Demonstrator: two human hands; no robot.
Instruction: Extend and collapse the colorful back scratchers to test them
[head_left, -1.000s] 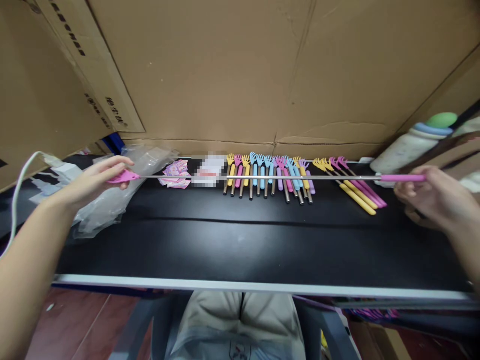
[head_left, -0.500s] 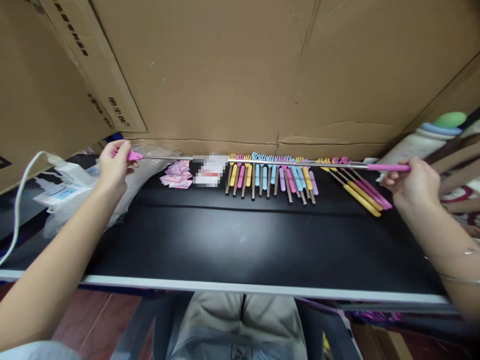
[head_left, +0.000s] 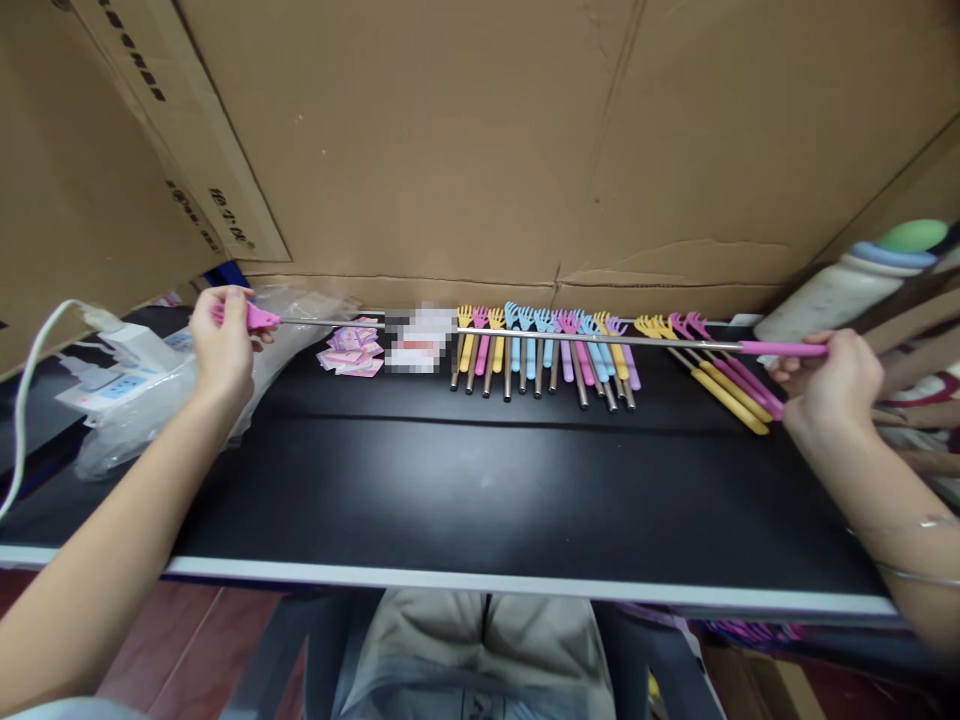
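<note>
A telescopic back scratcher with a pink handle and a thin metal rod is stretched out sideways above the black table. My left hand is closed on its pink head end, and the claw is mostly hidden by the fingers. At the other end, my right hand grips the pink handle. Below and behind the rod lies a row of shorter back scratchers in yellow, pink, blue and purple, claws toward the cardboard. Several yellow and pink back scratchers lie slanted near my right hand.
Small pink printed cards lie left of the row, beside a pixelated item. A power strip with a white cable and clear plastic bag sits at left. A bottle stands at right; cardboard walls the back.
My right hand has shifted slightly right and down with the handle, and the rod sits a little lower at that end. Both hands keep their grip. The view has shifted slightly.
</note>
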